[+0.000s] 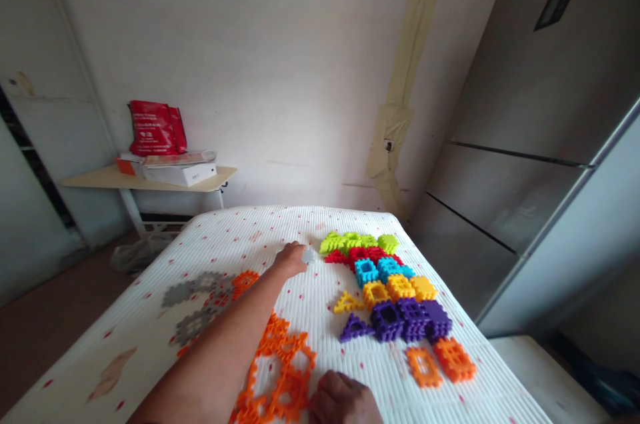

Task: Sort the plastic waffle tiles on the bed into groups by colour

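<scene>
My left hand [291, 259] reaches to the far middle of the table, fingers closed on a small grey toothed building piece [309, 256], beside the left end of the green and red rows. Near the front edge, my right hand [345, 399] is curled, knuckles up, against the right side of loose orange building pieces [293, 384]. Whatever its fingers may hold is hidden. Under my left forearm lie grey building pieces [193, 325], partly covered. To the right, pieces stand sorted by colour: green [350, 242], red [367, 255], blue [367, 271], yellow [401, 287] and purple [413, 319].
Two orange stacks [454, 359] sit at the front right of the cloth-covered table [220, 227]. A grey fridge [500, 191] stands close on the right. At the back left, a small side table [100, 177] bears a white box [183, 174] and a red bag [156, 127].
</scene>
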A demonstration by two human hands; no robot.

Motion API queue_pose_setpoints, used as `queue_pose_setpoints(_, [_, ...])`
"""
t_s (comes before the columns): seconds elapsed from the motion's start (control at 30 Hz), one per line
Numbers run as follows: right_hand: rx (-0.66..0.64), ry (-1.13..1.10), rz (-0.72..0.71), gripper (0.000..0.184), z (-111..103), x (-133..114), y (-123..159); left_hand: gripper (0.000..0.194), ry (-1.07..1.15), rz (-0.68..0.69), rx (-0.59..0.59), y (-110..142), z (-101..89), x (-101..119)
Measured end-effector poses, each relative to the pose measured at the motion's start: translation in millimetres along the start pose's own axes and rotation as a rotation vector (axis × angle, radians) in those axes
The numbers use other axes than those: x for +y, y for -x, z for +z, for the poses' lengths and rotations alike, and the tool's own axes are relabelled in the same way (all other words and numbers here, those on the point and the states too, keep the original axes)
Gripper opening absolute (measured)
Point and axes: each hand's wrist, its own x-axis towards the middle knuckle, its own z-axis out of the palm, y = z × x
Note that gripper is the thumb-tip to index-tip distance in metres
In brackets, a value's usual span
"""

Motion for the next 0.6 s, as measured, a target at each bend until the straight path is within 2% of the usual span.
queue_pose_setpoints(0.23, [-0.034,-0.02,0.02,0.021,-3.9,-1.1,-2.5,0.036,0.041,-0.018,0.024,2.6,-0.3,0.1])
queue_pose_setpoints(0.4, [-0.057,-0.048,0.029,0.018,-6.5,-1.7,-1.8,0.039,0.116,0.007,0.078,18.4,-5.3,-3.4])
queue_pose_setpoints(0.5, [-0.078,-0.091,0.035,0.016,-9.8,-1.7,-1.6,0.038,0.146,0.012,0.11,38.8,-14.1,-23.1])
queue_pose_setpoints(0.6, [-0.09,-0.119,0.026,0.016,-12.8,-1.1,-1.8,0.031,0.157,-0.051,0.125,69.1,-30.9,-62.3])
